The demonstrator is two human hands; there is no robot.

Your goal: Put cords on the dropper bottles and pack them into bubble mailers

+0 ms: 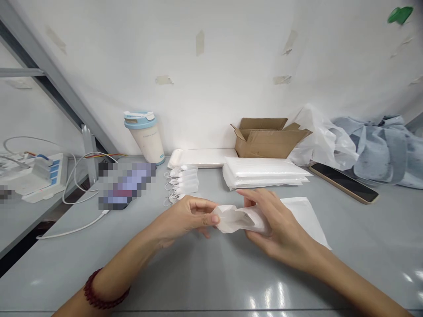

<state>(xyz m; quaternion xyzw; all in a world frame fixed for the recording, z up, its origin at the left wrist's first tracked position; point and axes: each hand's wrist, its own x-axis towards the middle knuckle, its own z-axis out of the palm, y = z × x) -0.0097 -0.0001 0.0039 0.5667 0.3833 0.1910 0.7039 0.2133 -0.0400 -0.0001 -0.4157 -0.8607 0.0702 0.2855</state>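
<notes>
Both hands meet over the grey table point(205, 273) around a small white folded pouch point(236, 219). My left hand point(183, 218) pinches its left end with fingers closed. My right hand point(276, 224) cups the pouch's right part from behind, fingers curled round it. A dark red bead bracelet point(99, 295) is on my left wrist. Under my right hand lies a flat white bag point(306, 215). Just beyond my left hand sits a row of several small white folded items with loops point(183, 182).
A stack of white plastic bags point(264, 173) lies behind the hands, with a white tray point(201, 157) and an open cardboard box point(267, 138) at the wall. A lidded cup point(145, 136) stands left. A phone point(343, 182), crumpled plastic and blue cloth point(383, 145) are right; cables and a power strip point(36, 176) left.
</notes>
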